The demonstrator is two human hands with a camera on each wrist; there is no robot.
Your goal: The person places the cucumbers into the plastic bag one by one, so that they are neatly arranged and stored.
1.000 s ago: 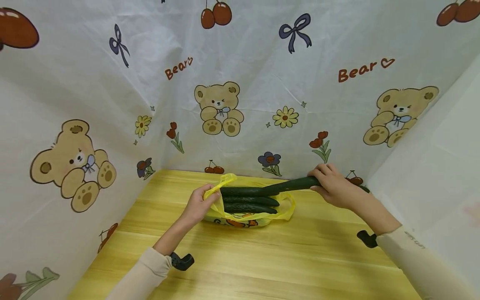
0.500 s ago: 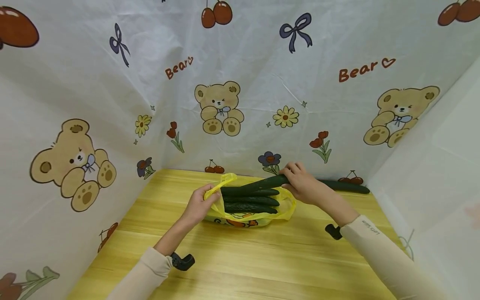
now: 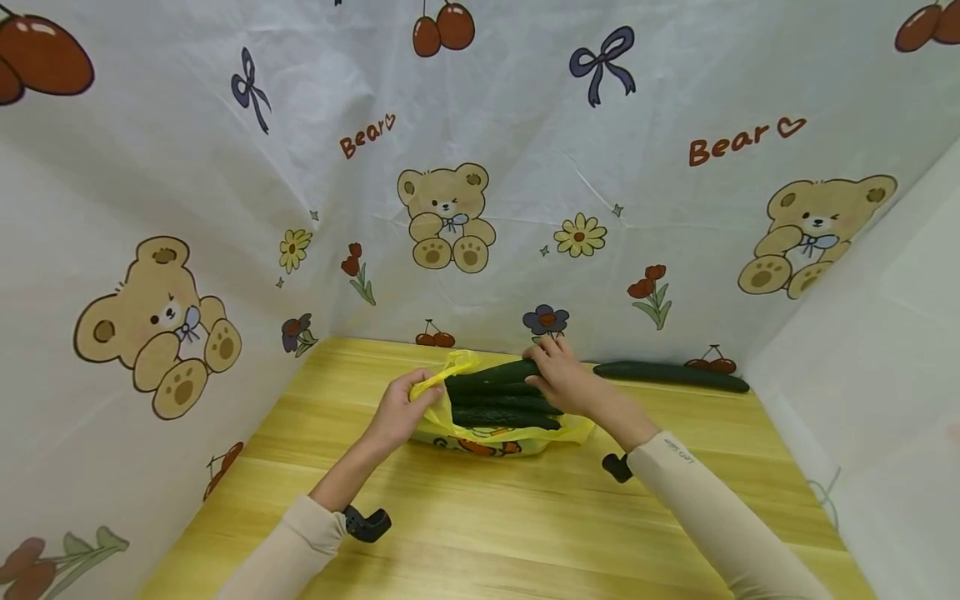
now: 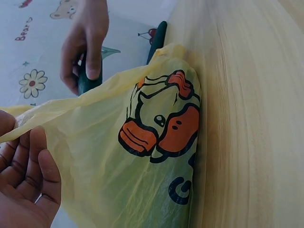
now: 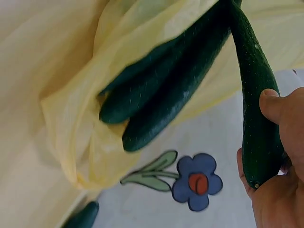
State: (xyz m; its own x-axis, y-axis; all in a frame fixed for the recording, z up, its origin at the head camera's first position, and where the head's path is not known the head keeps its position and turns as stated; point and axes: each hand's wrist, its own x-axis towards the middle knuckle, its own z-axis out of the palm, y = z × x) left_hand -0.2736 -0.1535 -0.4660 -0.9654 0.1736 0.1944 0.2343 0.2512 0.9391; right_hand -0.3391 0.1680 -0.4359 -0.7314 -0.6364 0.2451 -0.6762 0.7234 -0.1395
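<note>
A yellow plastic bag (image 3: 427, 437) with a duck print lies on its side, its mouth facing right. My left hand (image 3: 397, 408) pinches the bag's upper rim and holds it raised. Inside lie several dark green cucumbers (image 5: 156, 88), their ends showing at the mouth. My right hand (image 3: 564, 379) grips another cucumber (image 5: 256, 61) by its near end, thumb on one side and fingers round the other. That cucumber slants into the bag above the rest, its far end hidden inside. The left wrist view shows the rim (image 4: 57, 107) between thumb and fingers.
One more cucumber (image 3: 675, 375) lies at the back right of the wooden table (image 3: 480, 525), along the printed cloth wall (image 3: 510, 275). Cloth walls also rise at the left and right. A thin cord (image 3: 827, 492) hangs at the right edge.
My right hand has moved left with its cucumber, pushing it deeper into the bag. The cucumber at the back right has come into fuller view. The left hand keeps its hold on the rim.
</note>
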